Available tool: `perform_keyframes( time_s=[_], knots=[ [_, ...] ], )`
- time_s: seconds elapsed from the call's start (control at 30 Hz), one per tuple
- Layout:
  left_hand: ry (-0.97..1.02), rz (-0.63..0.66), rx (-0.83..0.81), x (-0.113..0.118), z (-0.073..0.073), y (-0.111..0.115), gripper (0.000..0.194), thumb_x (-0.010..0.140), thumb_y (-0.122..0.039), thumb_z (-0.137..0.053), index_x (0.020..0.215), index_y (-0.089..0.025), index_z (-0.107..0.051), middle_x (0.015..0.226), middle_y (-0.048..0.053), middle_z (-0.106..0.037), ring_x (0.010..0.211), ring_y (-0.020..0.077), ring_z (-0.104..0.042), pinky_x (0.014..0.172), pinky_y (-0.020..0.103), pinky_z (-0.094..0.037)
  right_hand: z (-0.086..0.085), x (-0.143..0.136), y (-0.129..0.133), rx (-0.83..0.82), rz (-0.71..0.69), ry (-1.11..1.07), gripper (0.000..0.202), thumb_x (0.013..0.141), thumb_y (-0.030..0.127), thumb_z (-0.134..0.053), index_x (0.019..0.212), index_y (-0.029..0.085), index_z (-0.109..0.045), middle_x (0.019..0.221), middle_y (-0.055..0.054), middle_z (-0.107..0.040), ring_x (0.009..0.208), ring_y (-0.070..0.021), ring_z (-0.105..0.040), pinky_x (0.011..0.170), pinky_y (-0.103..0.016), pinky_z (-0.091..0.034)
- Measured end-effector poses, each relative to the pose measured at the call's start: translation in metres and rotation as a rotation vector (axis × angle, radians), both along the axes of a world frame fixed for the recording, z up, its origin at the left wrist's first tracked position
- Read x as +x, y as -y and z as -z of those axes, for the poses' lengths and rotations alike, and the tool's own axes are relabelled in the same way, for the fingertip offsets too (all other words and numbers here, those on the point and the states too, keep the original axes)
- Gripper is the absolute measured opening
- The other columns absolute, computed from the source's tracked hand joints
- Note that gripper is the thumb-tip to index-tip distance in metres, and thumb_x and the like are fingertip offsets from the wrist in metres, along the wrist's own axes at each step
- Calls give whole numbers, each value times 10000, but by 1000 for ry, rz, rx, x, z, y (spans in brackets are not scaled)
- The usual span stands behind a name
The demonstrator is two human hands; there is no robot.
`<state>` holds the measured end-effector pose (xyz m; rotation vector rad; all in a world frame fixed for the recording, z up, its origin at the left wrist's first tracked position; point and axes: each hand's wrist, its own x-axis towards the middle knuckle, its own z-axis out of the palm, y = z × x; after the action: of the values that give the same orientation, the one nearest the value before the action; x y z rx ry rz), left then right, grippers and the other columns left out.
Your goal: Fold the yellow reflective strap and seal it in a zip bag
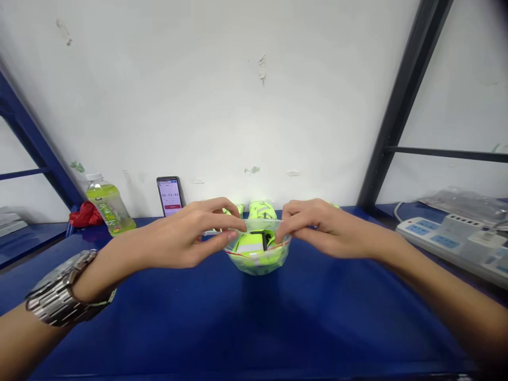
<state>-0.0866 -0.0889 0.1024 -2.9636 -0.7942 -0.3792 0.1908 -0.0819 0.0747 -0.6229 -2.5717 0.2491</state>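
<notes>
A clear plastic bag point(257, 269) hangs open a little above the blue table, with a folded neon-yellow item point(248, 243) inside that has a grey reflective band and a black buckle. My left hand point(204, 230) pinches the bag's left edge between thumb and fingers. At the right edge my right hand point(311, 225) grips the bag, its fingertips at the rim. A red line runs along the bag's opening. Behind the bag, more neon-yellow rolled items point(262, 210) lie near the wall, partly hidden by my hands.
On the blue table point(174, 328), a bottle point(111, 206), a red cloth point(86, 215) and a phone point(170, 196) showing a timer stand at the back left. Power strips point(448, 235) and clear plastic point(466, 203) lie at the right, beyond a dark metal post point(397, 106).
</notes>
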Motion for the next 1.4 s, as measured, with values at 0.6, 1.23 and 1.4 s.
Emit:
perform_keyframes(
  time_s=[0.6, 1.23, 1.4],
  knots=[
    [432, -107, -259, 0, 11, -32, 182, 869, -337, -593, 828, -164, -555, 971, 66, -633, 860, 162, -606, 704, 267, -504, 0, 15, -12, -35, 196, -187, 259, 857, 413, -603, 907, 191, -729, 861, -62, -713, 758, -180, -638, 669, -288, -496],
    [381, -299, -274, 23, 25, -36, 277, 886, -435, -527, 845, -166, -581, 802, 29, -623, 706, 146, -582, 575, 251, -441, 26, 8, -17, 76, 458, -231, 119, 885, 259, -546, 898, 182, -636, 825, -43, -680, 718, -163, -594, 641, -283, -437],
    [339, -284, -181, 22, 31, -35, 221, 924, -383, -467, 881, -176, -529, 771, 7, -583, 656, 127, -504, 560, 248, -379, 25, 4, -15, 109, 555, -164, 96, 875, 254, -549, 824, 183, -587, 783, -33, -637, 702, -160, -540, 607, -277, -367]
  ],
)
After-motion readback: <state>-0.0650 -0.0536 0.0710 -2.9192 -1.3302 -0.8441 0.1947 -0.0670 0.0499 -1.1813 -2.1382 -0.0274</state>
